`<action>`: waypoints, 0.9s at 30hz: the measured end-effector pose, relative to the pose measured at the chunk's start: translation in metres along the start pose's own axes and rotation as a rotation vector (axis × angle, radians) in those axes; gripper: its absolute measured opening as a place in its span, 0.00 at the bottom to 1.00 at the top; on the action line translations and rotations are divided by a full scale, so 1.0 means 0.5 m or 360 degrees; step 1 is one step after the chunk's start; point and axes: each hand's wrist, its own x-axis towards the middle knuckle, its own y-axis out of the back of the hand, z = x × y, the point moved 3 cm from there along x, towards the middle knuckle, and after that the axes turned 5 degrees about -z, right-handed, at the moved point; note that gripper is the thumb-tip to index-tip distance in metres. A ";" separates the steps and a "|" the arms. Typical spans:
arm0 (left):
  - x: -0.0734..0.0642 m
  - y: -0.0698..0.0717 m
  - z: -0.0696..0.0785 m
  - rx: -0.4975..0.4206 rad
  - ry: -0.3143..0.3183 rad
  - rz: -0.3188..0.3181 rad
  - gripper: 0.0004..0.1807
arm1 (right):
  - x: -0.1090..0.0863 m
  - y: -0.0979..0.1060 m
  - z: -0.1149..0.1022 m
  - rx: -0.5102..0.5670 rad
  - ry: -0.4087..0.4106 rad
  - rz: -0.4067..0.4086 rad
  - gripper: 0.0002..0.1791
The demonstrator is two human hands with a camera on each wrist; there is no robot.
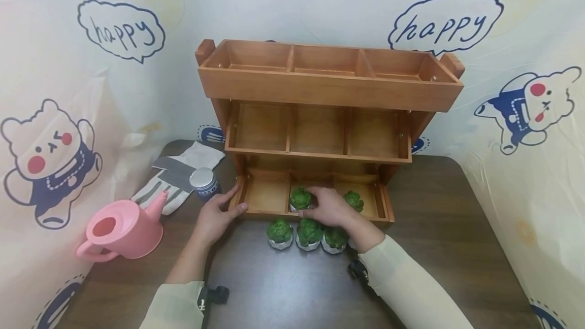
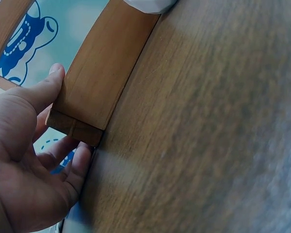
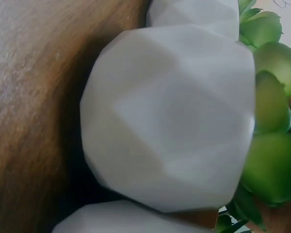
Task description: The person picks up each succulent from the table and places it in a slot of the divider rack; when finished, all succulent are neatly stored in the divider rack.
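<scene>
A three-tier wooden shelf [image 1: 329, 90] stands on the table, each tier divided into three compartments. At the lowest tier's left end, my left hand [image 1: 212, 220] grips the corner; in the left wrist view the thumb lies along the front board [image 2: 96, 77] and the fingers reach behind the end. My right hand [image 1: 330, 204] holds a small potted succulent [image 1: 300, 198] in the bottom middle compartment, its white pot partly hidden. Another succulent [image 1: 353, 200] sits in the bottom right compartment. A white faceted pot [image 3: 169, 116] fills the right wrist view, where that hand is hidden.
Several potted succulents [image 1: 309, 234] stand in a row before the shelf, close under my right forearm. To the left are a pink watering can [image 1: 125, 227], a blue-and-white lidded can [image 1: 204, 183] and grey-and-white gloves [image 1: 178, 174]. Printed cloth [image 1: 292, 4] hangs behind the table.
</scene>
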 end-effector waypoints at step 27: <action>0.002 -0.002 -0.001 0.0015 -0.0035 0.0036 0.41 | -0.044 0.021 0.010 0.0381 0.0055 0.0000 0.37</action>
